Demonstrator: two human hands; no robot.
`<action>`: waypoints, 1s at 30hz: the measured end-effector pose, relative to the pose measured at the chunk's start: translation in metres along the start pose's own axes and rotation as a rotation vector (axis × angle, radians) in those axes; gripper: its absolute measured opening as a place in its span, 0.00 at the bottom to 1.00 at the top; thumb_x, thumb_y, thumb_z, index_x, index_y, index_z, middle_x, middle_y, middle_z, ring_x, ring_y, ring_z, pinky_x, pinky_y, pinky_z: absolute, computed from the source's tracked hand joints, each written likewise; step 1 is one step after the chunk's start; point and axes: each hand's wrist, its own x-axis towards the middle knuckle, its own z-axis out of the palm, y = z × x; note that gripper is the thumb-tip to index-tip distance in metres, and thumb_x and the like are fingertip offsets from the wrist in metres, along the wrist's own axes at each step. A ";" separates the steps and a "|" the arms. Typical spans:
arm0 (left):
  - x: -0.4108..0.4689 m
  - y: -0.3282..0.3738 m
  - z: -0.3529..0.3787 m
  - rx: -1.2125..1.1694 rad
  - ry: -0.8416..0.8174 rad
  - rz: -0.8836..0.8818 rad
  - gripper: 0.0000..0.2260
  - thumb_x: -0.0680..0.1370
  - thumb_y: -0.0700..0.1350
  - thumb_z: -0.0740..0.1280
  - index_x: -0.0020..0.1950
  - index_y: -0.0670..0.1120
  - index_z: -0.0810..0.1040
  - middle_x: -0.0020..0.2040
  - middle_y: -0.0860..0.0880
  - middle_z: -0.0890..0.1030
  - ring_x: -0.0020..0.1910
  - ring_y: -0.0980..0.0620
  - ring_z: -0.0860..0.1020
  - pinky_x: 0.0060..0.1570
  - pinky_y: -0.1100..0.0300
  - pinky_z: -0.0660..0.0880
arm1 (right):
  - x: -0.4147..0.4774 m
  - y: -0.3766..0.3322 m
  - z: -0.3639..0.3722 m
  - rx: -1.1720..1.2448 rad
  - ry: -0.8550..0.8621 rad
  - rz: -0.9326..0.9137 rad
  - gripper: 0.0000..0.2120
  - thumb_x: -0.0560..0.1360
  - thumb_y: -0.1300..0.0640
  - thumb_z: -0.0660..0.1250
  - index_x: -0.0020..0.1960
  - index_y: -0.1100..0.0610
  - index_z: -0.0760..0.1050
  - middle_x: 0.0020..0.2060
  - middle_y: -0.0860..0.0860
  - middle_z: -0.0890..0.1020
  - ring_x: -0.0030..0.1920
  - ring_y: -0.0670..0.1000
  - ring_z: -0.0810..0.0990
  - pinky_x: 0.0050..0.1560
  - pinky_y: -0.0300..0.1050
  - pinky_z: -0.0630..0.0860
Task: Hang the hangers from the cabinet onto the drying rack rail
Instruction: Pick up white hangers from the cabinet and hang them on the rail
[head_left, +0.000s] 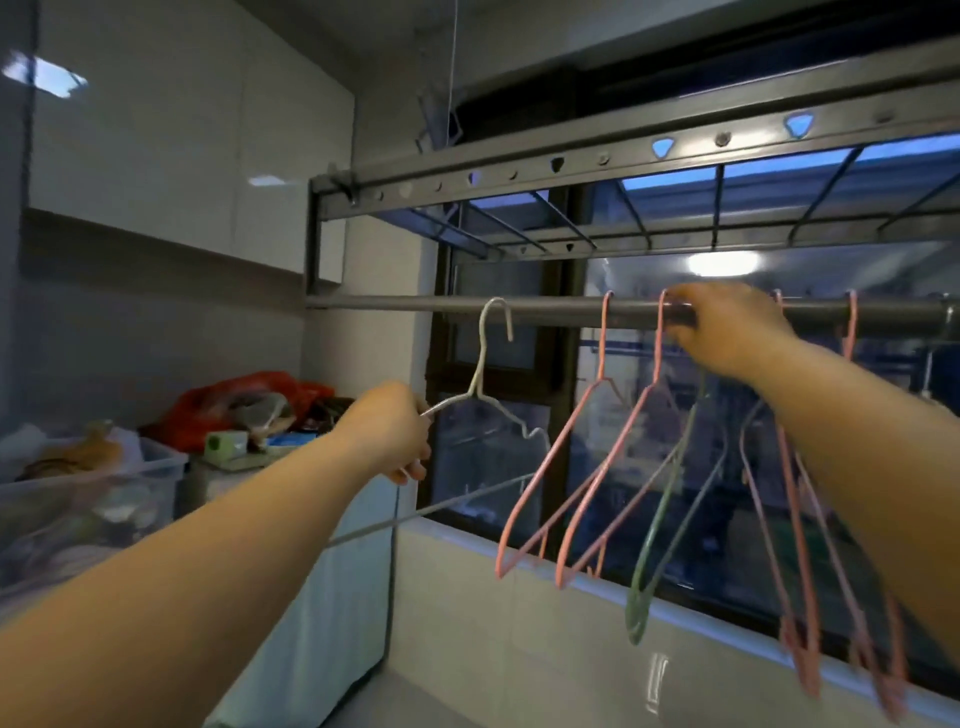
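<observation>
Head view: we had both arms stretched upward, our left hand (387, 431) gripping the white hanger (479, 358) by its shoulder, its hook level with the rail (395, 304), while our right hand (727, 332) curled its fingers round that rail among the hanging pink hangers (602, 343).

Left hand (387, 431) gripped pale wire hanger (479, 364) by shoulder, hook raised against rail (395, 303); whether seated, unclear. Right hand (727, 327) curled over rail, green hanger (638, 608) dangling beneath, hook hidden. Four pink hangers (602, 343) hung on rail, tilted. Red bag (228, 400), clear bin (104, 483) at left.
</observation>
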 end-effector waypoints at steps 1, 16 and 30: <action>0.008 0.007 0.004 -0.004 -0.006 0.009 0.09 0.80 0.38 0.56 0.55 0.37 0.74 0.38 0.43 0.78 0.29 0.51 0.77 0.27 0.63 0.75 | 0.003 0.002 0.001 -0.032 -0.008 0.004 0.19 0.78 0.55 0.60 0.68 0.55 0.67 0.64 0.59 0.72 0.64 0.61 0.69 0.64 0.52 0.64; 0.076 0.063 0.042 -0.109 0.005 0.103 0.10 0.80 0.38 0.57 0.59 0.37 0.72 0.48 0.38 0.79 0.37 0.47 0.79 0.39 0.57 0.78 | 0.021 0.025 0.021 -0.116 0.023 -0.028 0.21 0.78 0.53 0.58 0.70 0.54 0.63 0.66 0.56 0.69 0.65 0.59 0.68 0.66 0.51 0.62; 0.077 0.050 0.070 -0.047 0.001 0.081 0.11 0.79 0.39 0.59 0.59 0.38 0.73 0.49 0.38 0.80 0.42 0.45 0.80 0.38 0.59 0.77 | 0.022 0.028 0.025 -0.154 0.017 -0.079 0.25 0.78 0.53 0.60 0.73 0.55 0.58 0.69 0.54 0.66 0.68 0.57 0.65 0.70 0.52 0.58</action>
